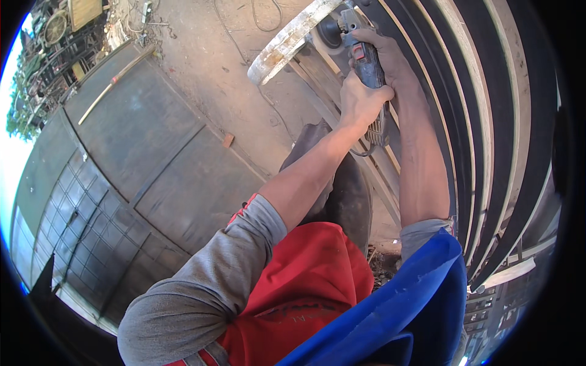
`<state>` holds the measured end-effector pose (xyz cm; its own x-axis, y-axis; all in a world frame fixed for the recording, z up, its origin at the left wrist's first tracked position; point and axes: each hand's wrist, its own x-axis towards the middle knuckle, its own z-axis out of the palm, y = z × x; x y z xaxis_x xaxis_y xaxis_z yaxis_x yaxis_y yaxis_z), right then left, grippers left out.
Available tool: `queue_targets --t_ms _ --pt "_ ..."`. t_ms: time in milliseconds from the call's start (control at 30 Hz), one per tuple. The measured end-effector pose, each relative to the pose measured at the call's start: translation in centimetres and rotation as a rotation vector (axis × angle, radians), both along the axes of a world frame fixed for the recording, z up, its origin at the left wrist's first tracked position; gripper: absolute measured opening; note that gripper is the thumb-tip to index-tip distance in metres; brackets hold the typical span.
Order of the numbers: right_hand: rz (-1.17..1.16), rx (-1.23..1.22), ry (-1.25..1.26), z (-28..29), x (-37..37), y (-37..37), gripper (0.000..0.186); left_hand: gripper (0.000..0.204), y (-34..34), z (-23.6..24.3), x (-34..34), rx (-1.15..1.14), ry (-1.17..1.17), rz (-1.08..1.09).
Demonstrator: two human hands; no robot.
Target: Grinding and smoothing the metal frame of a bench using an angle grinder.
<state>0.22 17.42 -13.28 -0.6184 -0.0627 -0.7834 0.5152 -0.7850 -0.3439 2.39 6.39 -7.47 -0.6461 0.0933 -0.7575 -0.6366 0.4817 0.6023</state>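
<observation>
Both hands hold an angle grinder [370,68] with a dark body and a grey metal head. My left hand [363,100] wraps round the middle of its body. Farther up, near the head, my right hand [387,55] grips it, thumb over the top. A dark round disc [329,32] sits on the grinder's head, at or very close to the inner side of a pale, worn curved piece [284,52]; whether they touch I cannot tell. The grinder's cord [364,152] loops from its rear end.
Several long slats or bars [482,122] curve along the right side. On the left lies a large dark metal panel [165,122] with a grid section, and a stick [113,85] rests on it. A brick piece [228,140] and cables [226,30] lie on the dirt ground. Scrap [58,46] is piled far left.
</observation>
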Motion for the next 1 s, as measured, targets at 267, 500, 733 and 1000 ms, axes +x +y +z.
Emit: queue_targets --t_ms 267,500,733,1000 --pt "-0.129 -0.019 -0.023 0.7 1.7 -0.2 0.028 0.038 -0.4 0.6 0.4 -0.016 0.126 -0.133" --pt "-0.240 -0.086 -0.034 -0.8 1.3 -3.3 0.032 0.045 -3.7 -0.1 -1.3 -0.096 0.124 -0.298" --pt "-0.382 -0.094 -0.066 -1.7 1.9 -5.7 0.041 0.075 -5.5 0.3 -3.7 -0.107 0.047 -0.484" --pt "-0.544 -0.160 -0.041 0.0 0.4 -8.3 0.046 0.073 -7.7 0.6 -6.2 -0.167 0.028 -0.615"
